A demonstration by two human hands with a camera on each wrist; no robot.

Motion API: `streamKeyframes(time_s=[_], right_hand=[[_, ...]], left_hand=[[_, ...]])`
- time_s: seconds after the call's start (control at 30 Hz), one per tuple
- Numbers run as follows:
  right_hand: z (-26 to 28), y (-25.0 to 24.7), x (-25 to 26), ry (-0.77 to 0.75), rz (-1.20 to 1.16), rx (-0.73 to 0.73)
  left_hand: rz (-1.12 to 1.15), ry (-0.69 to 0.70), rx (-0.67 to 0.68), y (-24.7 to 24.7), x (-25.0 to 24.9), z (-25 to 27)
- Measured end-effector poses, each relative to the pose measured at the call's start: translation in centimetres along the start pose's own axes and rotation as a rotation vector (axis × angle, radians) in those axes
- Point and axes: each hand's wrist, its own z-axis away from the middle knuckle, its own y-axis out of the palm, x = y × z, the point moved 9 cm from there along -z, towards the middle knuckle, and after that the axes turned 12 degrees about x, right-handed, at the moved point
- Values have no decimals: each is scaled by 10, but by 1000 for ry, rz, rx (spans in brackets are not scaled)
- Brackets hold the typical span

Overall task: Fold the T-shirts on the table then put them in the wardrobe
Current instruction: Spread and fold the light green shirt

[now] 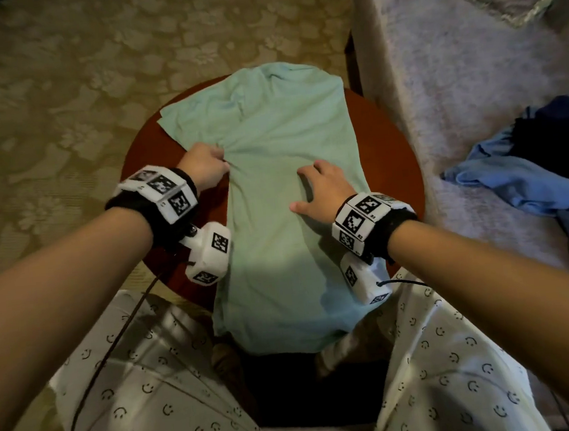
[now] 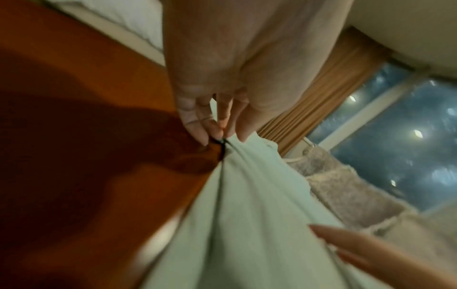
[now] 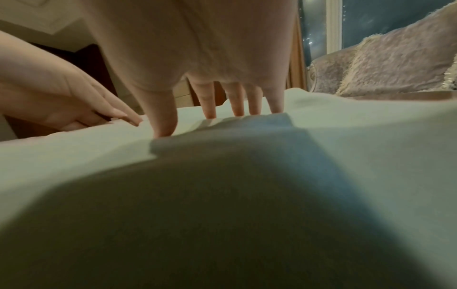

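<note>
Nearest to the person, the hem of the mint green T-shirt (image 1: 274,188) hangs over the front edge of the round red-brown worktop (image 1: 393,157); the rest lies spread on it. The right hand (image 1: 322,191) rests on the cloth with fingers (image 3: 210,105) straight and spread. A little farther, the left hand (image 1: 204,165) pinches the shirt's left edge, gathering wrinkles. At the right, blue clothes (image 1: 527,177) lie on a fluffy grey cover (image 1: 452,63).
</note>
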Motion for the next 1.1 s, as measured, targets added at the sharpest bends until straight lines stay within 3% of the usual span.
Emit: streamKeyframes(time_s=[0.17, 0.27, 0.33, 0.4, 0.5, 0.6, 0.9, 1.0, 1.1], right_hand=[[-1, 2, -4, -3, 9, 11], [1, 2, -2, -25, 18, 29], [4, 8, 3, -51, 33, 73], [5, 19, 5, -53, 68, 166], [5, 29, -2, -7, 196, 271], [6, 33, -6, 6, 226, 320], [43, 43, -7, -51, 291, 320], [55, 41, -8, -72, 311, 307], [57, 20, -10, -37, 160, 232]], left_hand=[[-263, 15, 45, 3, -5, 3], [-221, 60, -74, -12, -11, 12], [-219, 101, -78, -14, -16, 22], [-321, 174, 49, 3, -19, 29], [-662, 169, 381, 52, -5, 36], [-864, 144, 426, 68, 3, 44], [-934, 181, 392, 89, -6, 79], [-694, 234, 346, 84, -9, 86], [-449, 229, 187, 61, -6, 82]])
